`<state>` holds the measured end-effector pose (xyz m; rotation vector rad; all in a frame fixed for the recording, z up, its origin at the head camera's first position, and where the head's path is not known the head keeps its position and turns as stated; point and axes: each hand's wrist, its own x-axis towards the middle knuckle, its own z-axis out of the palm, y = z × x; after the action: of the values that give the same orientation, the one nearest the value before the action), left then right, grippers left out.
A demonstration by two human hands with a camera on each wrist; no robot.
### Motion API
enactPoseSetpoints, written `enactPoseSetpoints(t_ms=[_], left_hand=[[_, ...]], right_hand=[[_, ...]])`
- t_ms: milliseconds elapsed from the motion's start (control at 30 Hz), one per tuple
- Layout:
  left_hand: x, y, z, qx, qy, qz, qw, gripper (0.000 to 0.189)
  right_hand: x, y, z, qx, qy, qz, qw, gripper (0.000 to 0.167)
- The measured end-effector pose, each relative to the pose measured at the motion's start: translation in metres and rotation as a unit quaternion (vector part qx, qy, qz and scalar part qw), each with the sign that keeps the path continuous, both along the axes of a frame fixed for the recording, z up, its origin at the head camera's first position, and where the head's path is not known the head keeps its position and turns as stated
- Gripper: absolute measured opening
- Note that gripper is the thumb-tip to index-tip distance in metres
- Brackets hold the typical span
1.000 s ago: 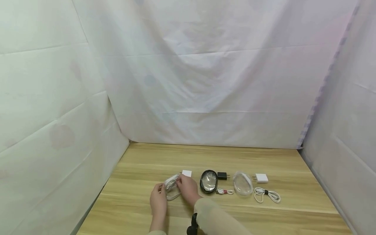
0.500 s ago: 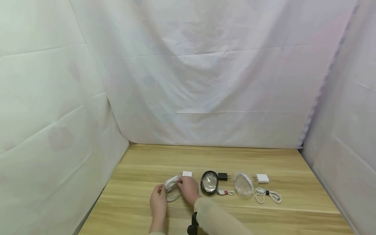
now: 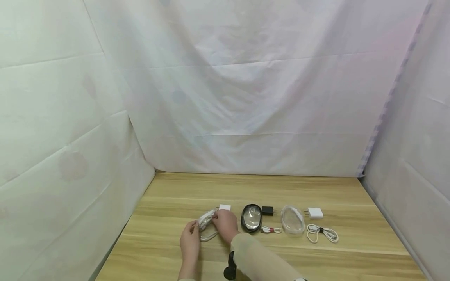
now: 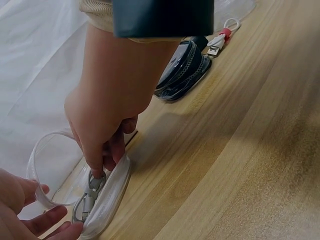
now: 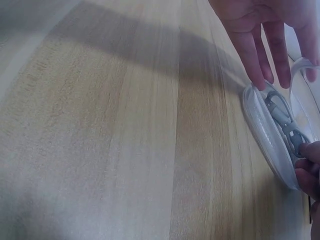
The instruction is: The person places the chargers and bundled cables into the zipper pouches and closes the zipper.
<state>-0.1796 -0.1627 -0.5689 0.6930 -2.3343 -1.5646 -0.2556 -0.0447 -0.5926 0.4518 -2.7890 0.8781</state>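
Observation:
An oval clear zip pouch with a white edge lies unzipped on the table at the left, its lid raised. Inside is a coiled grey charging cable with a tie around its middle. My right hand reaches in from above and pinches one end of that cable. On the near side, my left hand has its fingers straight and spread, fingertips at the pouch's rim and thumb against the lid. In the head view my hands hide part of the pouch.
A white plug adapter lies just behind my right hand. Rightward on the wooden table are a black-edged pouch, black adapter, short cable, clear pouch, white adapter and white cable.
Both hands stay at the pouch with almost the same posture. The whole head view shifts very slightly; nothing else on the table has visibly moved.

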Motion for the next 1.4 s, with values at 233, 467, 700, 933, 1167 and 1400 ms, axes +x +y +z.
enactPoseSetpoints(t_ms=[233, 467, 700, 933, 1167, 1400], left_hand=[[0.001, 0.0, 0.0, 0.003, -0.003, -0.001, 1.0, 0.025], [0.0, 0.001, 0.0, -0.001, 0.006, 0.003, 1.0, 0.025], [0.0, -0.002, -0.004, -0.005, 0.017, 0.01, 0.9998, 0.023], [-0.001, -0.002, -0.002, -0.009, 0.02, 0.008, 0.9997, 0.024], [0.0, -0.002, 0.002, -0.008, 0.017, 0.005, 0.9998, 0.027], [-0.002, -0.004, 0.005, -0.008, 0.024, 0.003, 0.9997, 0.031]], right_hand=[[0.002, -0.003, -0.002, 0.002, -0.01, -0.006, 0.9999, 0.003], [0.003, 0.0, -0.004, -0.021, -0.023, 0.002, 0.9995, 0.005], [0.004, 0.004, -0.012, -0.076, -0.045, 0.028, 0.9957, 0.006], [0.006, 0.012, -0.01, -0.135, -0.068, 0.076, 0.9856, 0.01], [0.008, 0.023, -0.005, -0.188, -0.091, 0.106, 0.9722, 0.016], [0.004, 0.036, 0.003, -0.221, -0.117, 0.094, 0.9637, 0.018]])
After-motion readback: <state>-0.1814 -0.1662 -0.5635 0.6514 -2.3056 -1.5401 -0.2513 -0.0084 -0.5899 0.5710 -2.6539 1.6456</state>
